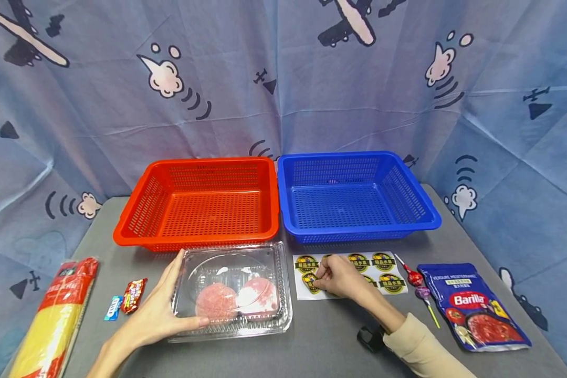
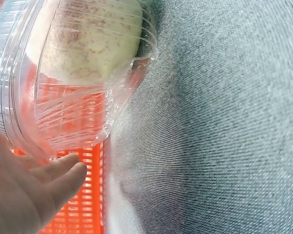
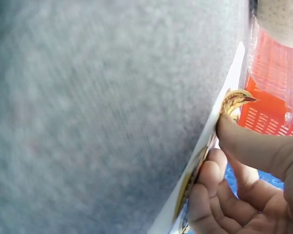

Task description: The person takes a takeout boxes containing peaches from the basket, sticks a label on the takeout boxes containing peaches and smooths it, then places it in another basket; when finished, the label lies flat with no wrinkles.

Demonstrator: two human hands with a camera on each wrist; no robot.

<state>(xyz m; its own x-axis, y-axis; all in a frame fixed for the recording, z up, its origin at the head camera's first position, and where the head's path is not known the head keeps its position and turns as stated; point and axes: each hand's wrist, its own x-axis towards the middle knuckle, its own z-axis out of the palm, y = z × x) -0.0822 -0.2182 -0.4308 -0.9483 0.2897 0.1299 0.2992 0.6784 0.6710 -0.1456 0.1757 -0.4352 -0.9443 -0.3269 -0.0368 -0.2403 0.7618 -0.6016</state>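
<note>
A clear plastic clamshell box (image 1: pixel 231 289) with two pink-red fruits inside lies on the grey table in front of the red basket. My left hand (image 1: pixel 163 307) rests against its left side, fingers straight along the wall and thumb along the front edge. The left wrist view shows the box (image 2: pixel 73 97) and a fruit (image 2: pixel 88 39) above my fingers (image 2: pixel 58 175). My right hand (image 1: pixel 318 278) is on the white sticker sheet (image 1: pixel 359 262) and pinches a round sticker (image 1: pixel 311 281). In the right wrist view the sticker's edge (image 3: pixel 236 100) is lifted at my thumb tip.
A red basket (image 1: pixel 193 239) and a blue basket (image 1: pixel 359 227) stand side by side behind, both empty. A Barilla pouch (image 1: pixel 472 307) and lollipops (image 1: pixel 413 275) lie at the right. A spaghetti pack (image 1: pixel 56 315) and small candies (image 1: pixel 133 295) lie at the left.
</note>
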